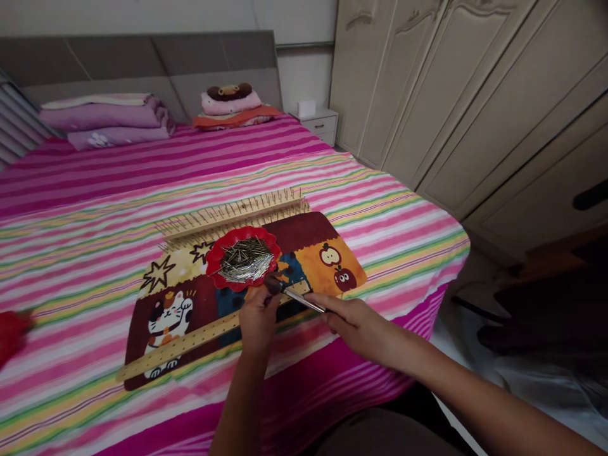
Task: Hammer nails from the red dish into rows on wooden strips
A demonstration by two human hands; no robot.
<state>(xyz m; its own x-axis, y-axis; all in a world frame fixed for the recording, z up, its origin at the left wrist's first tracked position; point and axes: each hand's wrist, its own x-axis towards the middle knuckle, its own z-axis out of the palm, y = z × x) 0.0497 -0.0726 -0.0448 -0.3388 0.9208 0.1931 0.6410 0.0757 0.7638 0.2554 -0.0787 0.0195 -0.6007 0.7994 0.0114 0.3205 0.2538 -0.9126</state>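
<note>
My right hand (356, 324) is wrapped round the handle of a hammer (304, 300), which has a metal shaft and a dark head. The head is beside the fingertips of my left hand (258, 320). My left fingers are pinched together over a wooden strip (197, 339) with rows of small holes; what they hold, if anything, is hidden. Just beyond my left hand stands a red scalloped bowl (213, 254), full of loose metal nails (247, 259). The strip lies slantwise across a patterned mat (327, 228) with a cat and apples on it.
Behind the bowl lie wooden strips (232, 215) bristling with upright nails. The mat rests on a striped bedspread (389, 209). A blurred red object (12, 335) is at the left edge. Folded bedding (107, 120) sits by the headboard; wardrobe doors (456, 88) stand at right.
</note>
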